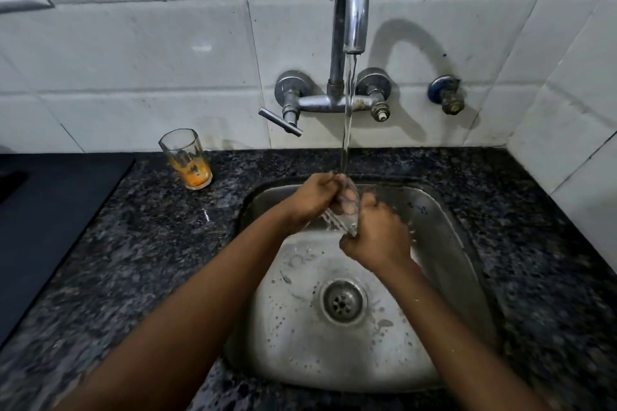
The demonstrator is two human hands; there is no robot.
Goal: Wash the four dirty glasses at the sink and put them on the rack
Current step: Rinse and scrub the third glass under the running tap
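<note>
Head view:
- A clear glass [342, 207] lies tilted between both hands over the sink [444, 227], its mouth up and away from the person, its base low toward the right hand.
- The left hand [312, 198] grips the glass from the left; its fingers [347, 198] curl into or round the upper part and show through the wall. I cannot tell which.
- The right hand [375, 237] grips the base end, fingers curled tight round it, knuckles up.
- Water [347, 123] runs from the tap [350, 10] and lands at the glass mouth, just above the left fingertips.
- A second glass [187, 158] with orange residue stands upright on the counter [133, 243], well left of the left hand, apart from both hands.
- The drain [343, 302] lies below the hands, nearer the person.
</note>
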